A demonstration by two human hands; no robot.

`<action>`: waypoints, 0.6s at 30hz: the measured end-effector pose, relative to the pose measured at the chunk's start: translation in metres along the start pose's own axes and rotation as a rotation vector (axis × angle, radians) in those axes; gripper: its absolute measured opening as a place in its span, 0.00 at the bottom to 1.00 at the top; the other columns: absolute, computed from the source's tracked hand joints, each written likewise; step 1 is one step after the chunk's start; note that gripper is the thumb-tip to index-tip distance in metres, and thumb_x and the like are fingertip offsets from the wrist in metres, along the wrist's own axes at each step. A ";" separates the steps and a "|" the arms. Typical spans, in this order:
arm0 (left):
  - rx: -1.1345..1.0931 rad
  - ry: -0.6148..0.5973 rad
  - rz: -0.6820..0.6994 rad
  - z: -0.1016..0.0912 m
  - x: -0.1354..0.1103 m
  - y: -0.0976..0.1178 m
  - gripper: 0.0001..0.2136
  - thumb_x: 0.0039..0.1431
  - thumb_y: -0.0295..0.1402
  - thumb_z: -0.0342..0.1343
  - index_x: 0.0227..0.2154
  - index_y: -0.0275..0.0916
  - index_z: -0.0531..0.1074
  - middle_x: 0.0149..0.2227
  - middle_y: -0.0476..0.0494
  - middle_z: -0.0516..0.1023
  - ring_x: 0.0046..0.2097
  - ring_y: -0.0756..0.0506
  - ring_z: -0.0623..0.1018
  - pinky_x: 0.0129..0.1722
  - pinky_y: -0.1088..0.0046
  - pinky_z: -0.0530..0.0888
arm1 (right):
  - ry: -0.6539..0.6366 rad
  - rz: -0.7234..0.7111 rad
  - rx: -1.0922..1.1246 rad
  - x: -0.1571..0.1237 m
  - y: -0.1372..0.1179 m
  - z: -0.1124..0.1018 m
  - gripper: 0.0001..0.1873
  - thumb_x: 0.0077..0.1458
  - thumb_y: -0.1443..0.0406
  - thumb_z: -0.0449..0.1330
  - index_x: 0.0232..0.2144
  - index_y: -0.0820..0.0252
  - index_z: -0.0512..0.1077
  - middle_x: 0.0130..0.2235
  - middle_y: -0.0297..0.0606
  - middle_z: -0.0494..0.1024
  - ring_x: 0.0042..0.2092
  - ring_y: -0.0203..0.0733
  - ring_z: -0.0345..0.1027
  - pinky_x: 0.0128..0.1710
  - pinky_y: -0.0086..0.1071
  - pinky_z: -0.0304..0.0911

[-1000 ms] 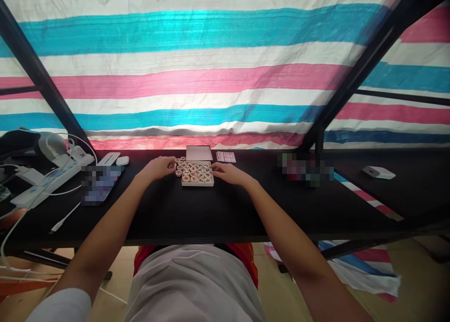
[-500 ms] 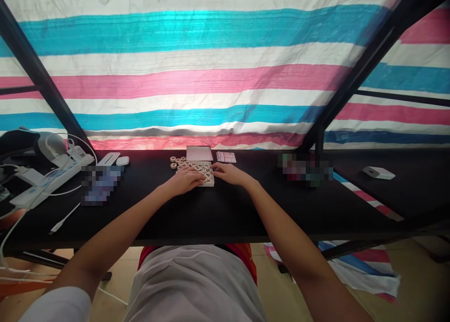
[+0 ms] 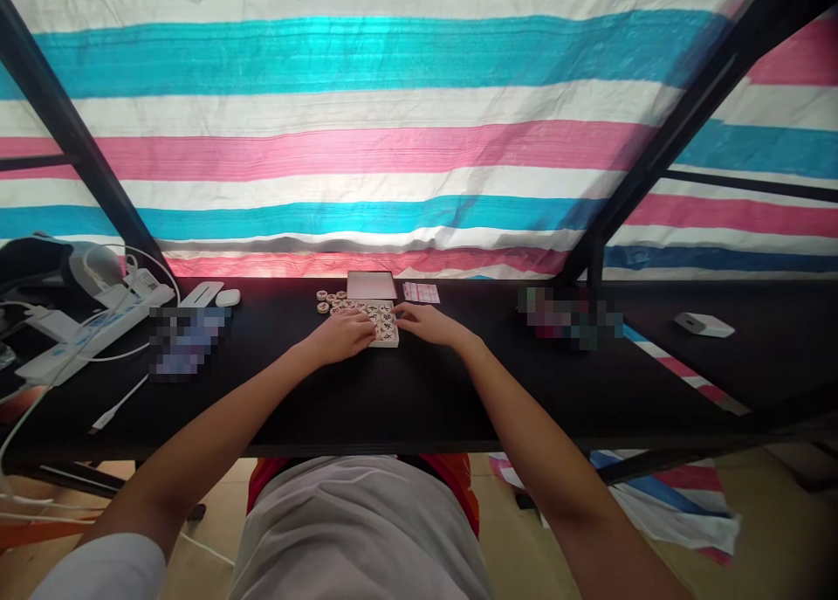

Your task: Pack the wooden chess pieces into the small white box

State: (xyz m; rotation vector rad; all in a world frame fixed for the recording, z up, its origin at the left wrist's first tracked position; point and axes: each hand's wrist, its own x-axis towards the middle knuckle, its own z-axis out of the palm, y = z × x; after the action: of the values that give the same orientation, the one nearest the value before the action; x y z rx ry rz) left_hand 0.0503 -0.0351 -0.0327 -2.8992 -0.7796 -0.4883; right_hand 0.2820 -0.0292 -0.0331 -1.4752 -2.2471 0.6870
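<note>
A small shallow white box [image 3: 393, 341] on the black desk holds several round, pale xiangqi pieces [image 3: 386, 316] with dark characters. My left hand [image 3: 344, 333] reaches over the box's left part, its fingers pressed together and bent down onto the pieces. Whatever lies beneath those fingertips is hidden. At the box's right edge is my right hand [image 3: 429, 324], thumb and forefinger apart, the tips touching or very near the rim. More loose pieces [image 3: 323, 307] lie to the left of the box, some partly behind my left hand.
Behind the box stands an open lid [image 3: 371, 285], beside a pink-and-white paper [image 3: 421, 293]. To the left are a power strip [image 3: 98, 334] with cables, a white earbud case [image 3: 228, 298] and a blurred-out item [image 3: 188, 347]. A white charger [image 3: 704, 324] sits far right.
My left hand has shifted slightly to the left, uncovering a little more of the pieces in the box. My right hand stays at the box's right edge.
</note>
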 end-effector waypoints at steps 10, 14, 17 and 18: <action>0.124 0.001 -0.410 -0.021 -0.016 -0.055 0.13 0.62 0.34 0.44 0.40 0.37 0.73 0.41 0.40 0.75 0.45 0.43 0.72 0.46 0.68 0.68 | -0.013 -0.009 0.012 0.000 0.005 0.001 0.18 0.58 0.56 0.53 0.48 0.55 0.69 0.40 0.38 0.77 0.39 0.40 0.69 0.41 0.32 0.61; 0.057 -0.208 -0.602 -0.017 -0.031 -0.083 0.11 0.57 0.34 0.51 0.42 0.40 0.70 0.43 0.40 0.74 0.44 0.41 0.73 0.40 0.69 0.69 | -0.011 -0.001 0.017 0.000 0.003 0.000 0.17 0.59 0.57 0.53 0.48 0.55 0.69 0.40 0.38 0.77 0.39 0.41 0.69 0.42 0.32 0.61; -0.019 -0.181 -0.656 -0.013 -0.034 -0.089 0.06 0.54 0.33 0.54 0.35 0.38 0.70 0.39 0.42 0.75 0.40 0.43 0.72 0.37 0.71 0.68 | -0.014 0.009 0.015 -0.001 0.001 0.000 0.17 0.59 0.57 0.54 0.48 0.55 0.69 0.40 0.37 0.77 0.39 0.40 0.69 0.42 0.32 0.62; -0.028 -0.165 -0.658 -0.012 -0.034 -0.089 0.05 0.55 0.33 0.54 0.32 0.38 0.69 0.37 0.42 0.75 0.39 0.44 0.72 0.37 0.71 0.68 | -0.015 0.009 0.014 -0.001 0.001 0.000 0.17 0.59 0.57 0.54 0.48 0.55 0.69 0.40 0.37 0.77 0.39 0.40 0.69 0.42 0.32 0.62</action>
State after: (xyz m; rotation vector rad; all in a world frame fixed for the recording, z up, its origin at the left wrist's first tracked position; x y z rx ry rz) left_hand -0.0260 0.0236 -0.0316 -2.6695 -1.7726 -0.3018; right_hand 0.2831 -0.0299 -0.0332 -1.4787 -2.2432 0.7172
